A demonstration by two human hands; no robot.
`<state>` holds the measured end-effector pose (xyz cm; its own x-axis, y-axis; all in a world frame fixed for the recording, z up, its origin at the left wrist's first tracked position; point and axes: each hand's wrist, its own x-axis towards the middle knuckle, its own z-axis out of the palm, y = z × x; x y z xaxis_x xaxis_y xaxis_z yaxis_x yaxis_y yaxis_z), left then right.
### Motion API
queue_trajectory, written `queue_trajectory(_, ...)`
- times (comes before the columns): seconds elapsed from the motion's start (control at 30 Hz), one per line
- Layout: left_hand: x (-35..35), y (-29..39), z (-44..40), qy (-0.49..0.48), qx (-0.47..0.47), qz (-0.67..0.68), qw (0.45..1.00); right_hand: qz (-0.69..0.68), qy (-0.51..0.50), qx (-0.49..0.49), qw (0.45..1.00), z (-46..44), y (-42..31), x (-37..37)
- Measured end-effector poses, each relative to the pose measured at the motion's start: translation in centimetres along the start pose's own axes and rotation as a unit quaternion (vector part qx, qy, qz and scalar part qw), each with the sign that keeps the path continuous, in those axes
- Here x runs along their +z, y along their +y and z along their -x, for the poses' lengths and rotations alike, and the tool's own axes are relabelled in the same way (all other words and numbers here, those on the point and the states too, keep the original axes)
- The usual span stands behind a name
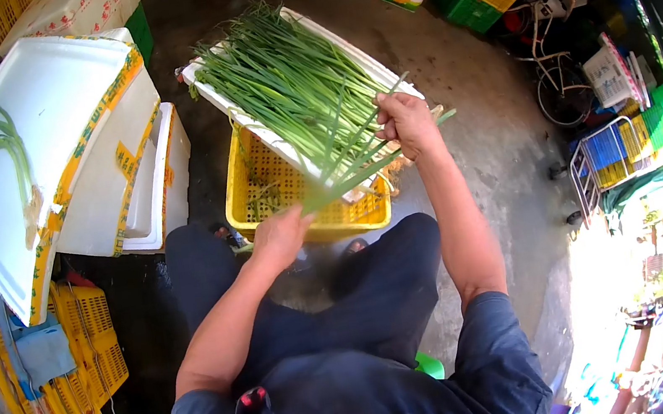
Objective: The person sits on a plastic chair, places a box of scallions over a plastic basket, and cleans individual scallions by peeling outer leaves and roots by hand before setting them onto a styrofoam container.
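Green onions (pixel 281 87) heap a white foam tray (pixel 237 106) across a yellow basket (pixel 242 187), stacked foam boxes (pixel 113 191) at left; the left hand (pixel 281 238) closes around blurred green stalks (pixel 329 193), the right hand (pixel 407 122), fingers curled, touching them.

For you, no readable lettering, only illegible print on the yellow tape (pixel 124 158) of the left boxes (pixel 94 208).

I see both forearms reaching forward, the left hand (pixel 282 237) closed low and slightly blurred, the right hand (pixel 407 123) farther out, fingers curled with thumb near the fingertips.
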<state>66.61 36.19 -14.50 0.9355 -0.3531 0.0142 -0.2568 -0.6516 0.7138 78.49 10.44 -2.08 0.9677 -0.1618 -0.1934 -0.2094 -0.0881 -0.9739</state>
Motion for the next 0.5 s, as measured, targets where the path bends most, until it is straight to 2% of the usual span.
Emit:
queue_trajectory(0.13, 0.1, -0.5, -0.1, 0.005, 0.001, 0.001, 1.000, -0.006, -0.013, -0.033, 0.999, 0.1, 0.8, -1.1)
queue_trajectory(0.17, 0.8, -1.3, -0.1, 0.062, 0.045, 0.024, 0.997, 0.072, -0.014, -0.073, 0.995, 0.3, 0.7, -1.6)
queue_trajectory(0.23, 0.5, -1.9, -0.3, 0.061, 0.022, 0.027, 0.998, 0.189, -0.040, -0.141, 0.971, 1.1, 0.5, -3.2)
queue_trajectory(0.3, -0.1, -2.2, -0.7, 0.059, 0.004, 0.031, 0.998, 0.293, -0.055, -0.186, 0.936, 1.9, -0.1, -4.4)
queue_trajectory(0.4, -0.6, -2.6, -0.9, 0.071, -0.002, 0.033, 0.997, 0.465, -0.088, -0.380, 0.795, 3.0, -1.5, -5.3)
queue_trajectory(0.47, -0.9, -3.0, -0.9, 0.079, -0.030, 0.039, 0.996, 0.503, -0.060, -0.361, 0.783, 3.6, -2.9, -6.8)
queue_trajectory(0.5, -1.4, -2.9, -1.0, 0.082, -0.042, 0.058, 0.994, 0.481, -0.039, -0.332, 0.811, 3.2, -3.3, -8.2)
